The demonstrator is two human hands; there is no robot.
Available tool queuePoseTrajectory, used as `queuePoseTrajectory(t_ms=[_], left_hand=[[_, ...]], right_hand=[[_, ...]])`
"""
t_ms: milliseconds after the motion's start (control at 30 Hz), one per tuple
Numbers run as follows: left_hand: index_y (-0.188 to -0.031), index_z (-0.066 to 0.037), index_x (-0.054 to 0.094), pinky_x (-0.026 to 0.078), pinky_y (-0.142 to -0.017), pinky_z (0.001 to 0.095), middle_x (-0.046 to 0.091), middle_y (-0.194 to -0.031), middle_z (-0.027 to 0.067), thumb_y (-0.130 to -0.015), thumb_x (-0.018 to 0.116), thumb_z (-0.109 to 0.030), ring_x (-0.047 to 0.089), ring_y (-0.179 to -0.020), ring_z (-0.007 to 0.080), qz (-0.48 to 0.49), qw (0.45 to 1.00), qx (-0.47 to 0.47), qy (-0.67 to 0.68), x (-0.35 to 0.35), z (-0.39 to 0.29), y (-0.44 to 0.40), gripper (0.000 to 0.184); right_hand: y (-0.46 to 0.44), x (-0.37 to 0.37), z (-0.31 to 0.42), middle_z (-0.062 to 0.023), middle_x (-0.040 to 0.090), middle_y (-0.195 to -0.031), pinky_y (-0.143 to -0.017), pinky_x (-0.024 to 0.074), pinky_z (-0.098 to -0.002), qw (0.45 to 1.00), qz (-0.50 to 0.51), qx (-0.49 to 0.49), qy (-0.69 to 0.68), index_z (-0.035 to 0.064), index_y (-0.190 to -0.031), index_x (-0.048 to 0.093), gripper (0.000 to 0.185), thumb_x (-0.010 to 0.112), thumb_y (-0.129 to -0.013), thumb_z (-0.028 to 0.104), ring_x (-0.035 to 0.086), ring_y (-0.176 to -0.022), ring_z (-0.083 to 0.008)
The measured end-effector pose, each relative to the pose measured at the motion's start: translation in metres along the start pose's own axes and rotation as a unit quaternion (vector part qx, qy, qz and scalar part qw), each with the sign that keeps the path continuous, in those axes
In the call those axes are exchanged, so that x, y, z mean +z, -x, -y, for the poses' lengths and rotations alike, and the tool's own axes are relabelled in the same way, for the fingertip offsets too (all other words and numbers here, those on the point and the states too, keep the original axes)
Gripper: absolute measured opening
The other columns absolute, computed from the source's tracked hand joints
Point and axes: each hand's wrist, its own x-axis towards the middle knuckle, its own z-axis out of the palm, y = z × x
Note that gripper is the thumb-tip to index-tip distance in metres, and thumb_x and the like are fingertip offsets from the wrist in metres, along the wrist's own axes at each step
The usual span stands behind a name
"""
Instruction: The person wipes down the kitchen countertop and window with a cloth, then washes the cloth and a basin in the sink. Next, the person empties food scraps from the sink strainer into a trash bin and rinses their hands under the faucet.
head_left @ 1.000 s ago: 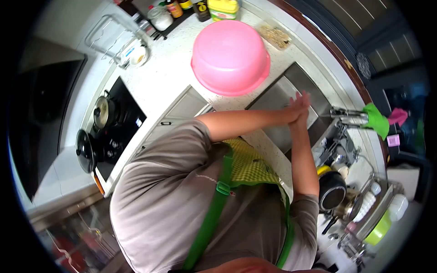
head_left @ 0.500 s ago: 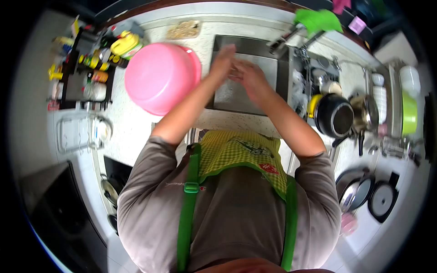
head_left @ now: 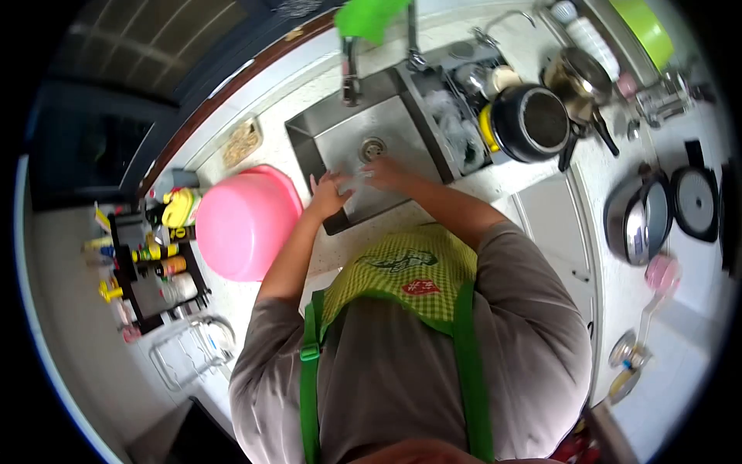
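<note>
Over the stainless steel sink [head_left: 421, 127], my left hand [head_left: 331, 195] hangs near the front left rim with its fingers spread and nothing in them. My right hand [head_left: 386, 173] is just beside it, somewhat blurred, fingers stretched out and no object visible in it. A small gap separates the two hands. Behind my right hand lies the round drain [head_left: 372, 149] in the sink floor. At the back of the sink stands the faucet [head_left: 350, 81], with a green cloth [head_left: 372, 19] draped above it.
Left of the sink, a pink basin [head_left: 239, 224] rests upside down on the counter. A clear tray of brownish food [head_left: 242, 143] lies behind it. To the right are a dark pot [head_left: 533, 120] and a metal pot [head_left: 578, 81]. A bottle rack [head_left: 154, 267] stands at far left.
My hands were close together, overlapping and blurred over the sink; now they are apart and lower, near its front. The view has turned, showing the sink tilted and its drain exposed.
</note>
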Motion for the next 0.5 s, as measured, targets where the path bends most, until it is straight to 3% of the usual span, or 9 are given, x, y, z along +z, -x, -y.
queuePoseTrajectory(t_ms=[67,100,167,200,300,400,433,467,500], left_hand=[[-0.121,-0.009,0.058,0.049,-0.072,0.0375,0.064,-0.104,0.0220,-0.087,0.064,-0.025,0.063,-0.080,0.0333,0.096,0.962,-0.072,0.244,-0.024,-0.002,-0.014,0.038],[-0.122,-0.007,0.057,0.048,-0.071,0.0354,0.063,-0.112,0.0200,-0.089,0.062,-0.020,0.063,-0.081,0.0299,0.046,0.948,-0.030,0.314,-0.059,-0.014,-0.017,0.036],[-0.124,-0.004,0.055,0.047,-0.086,0.0320,0.063,-0.113,0.0173,-0.091,0.061,-0.020,0.061,-0.097,0.0226,0.037,0.943,0.013,0.331,-0.116,-0.026,-0.025,0.038],[-0.126,-0.005,0.054,0.043,-0.094,0.0323,0.063,-0.116,0.0136,-0.092,0.060,-0.019,0.057,-0.108,0.0223,0.051,0.939,-0.042,0.338,-0.165,-0.050,-0.024,0.037],[-0.132,0.000,0.046,0.038,-0.102,0.0344,0.056,-0.126,0.0135,-0.095,0.054,-0.013,0.053,-0.117,0.0227,-0.010,0.911,0.000,0.413,-0.222,-0.047,-0.017,0.041],[-0.135,0.002,0.042,0.038,-0.104,0.0410,0.051,-0.133,0.0180,-0.097,0.049,-0.015,0.052,-0.120,0.0278,-0.121,0.763,-0.011,0.635,-0.227,-0.047,0.001,0.043],[-0.135,0.001,0.042,0.040,-0.103,0.0424,0.049,-0.134,0.0184,-0.098,0.047,-0.020,0.052,-0.119,0.0280,-0.145,0.681,-0.007,0.717,-0.207,-0.041,0.002,0.043],[-0.134,-0.001,0.043,0.040,-0.103,0.0431,0.048,-0.134,0.0202,-0.097,0.047,-0.027,0.051,-0.119,0.0299,-0.093,0.568,0.014,0.817,-0.200,-0.058,0.005,0.045],[-0.134,-0.002,0.044,0.037,-0.104,0.0452,0.048,-0.134,0.0205,-0.096,0.049,-0.030,0.049,-0.121,0.0312,-0.029,0.507,-0.015,0.861,-0.169,-0.055,0.004,0.047]], right_hand=[[-0.014,-0.018,0.011,-0.0193,0.065,-0.090,-0.075,0.0473,-0.0452,0.991,-0.021,-0.044,-0.124,0.0058,-0.100,0.065,0.038,0.051,-0.092,0.040,0.062,-0.086,-0.0351],[-0.022,-0.034,0.015,-0.0207,0.065,-0.090,-0.075,0.0470,-0.0472,0.986,-0.009,-0.049,-0.161,0.0060,-0.099,0.065,0.038,0.051,-0.091,0.041,0.062,-0.086,-0.0378],[-0.041,-0.083,0.034,-0.0195,0.065,-0.097,-0.080,0.0477,-0.0416,0.983,0.055,-0.004,-0.175,0.0050,-0.106,0.066,0.038,0.058,-0.087,0.038,0.063,-0.089,-0.0337],[-0.031,-0.118,0.056,-0.0186,0.066,-0.100,-0.083,0.0480,-0.0407,0.968,-0.018,-0.034,-0.248,0.0043,-0.106,0.065,0.033,0.058,-0.088,0.031,0.063,-0.091,-0.0318],[-0.013,-0.193,0.115,-0.0144,0.067,-0.104,-0.087,0.0490,-0.0338,0.908,-0.100,-0.142,-0.382,-0.0003,-0.110,0.064,0.030,0.059,-0.090,0.023,0.064,-0.097,-0.0206],[0.010,-0.217,0.137,-0.0132,0.068,-0.103,-0.086,0.0494,-0.0298,0.868,-0.120,-0.143,-0.460,0.0003,-0.110,0.064,0.030,0.059,-0.092,0.024,0.063,-0.096,-0.0170],[0.000,-0.194,0.124,-0.0125,0.067,-0.106,-0.085,0.0497,-0.0273,0.843,-0.138,-0.152,-0.497,0.0016,-0.112,0.063,0.030,0.060,-0.091,0.022,0.064,-0.095,-0.0158],[0.001,-0.172,0.101,-0.0135,0.066,-0.110,-0.086,0.0493,-0.0281,0.793,-0.058,-0.098,-0.599,0.0036,-0.115,0.062,0.031,0.060,-0.091,0.022,0.063,-0.097,-0.0168],[0.001,-0.151,0.079,-0.0146,0.064,-0.113,-0.087,0.0489,-0.0288,0.725,0.006,-0.028,-0.688,0.0056,-0.118,0.061,0.032,0.060,-0.091,0.023,0.063,-0.098,-0.0178]])
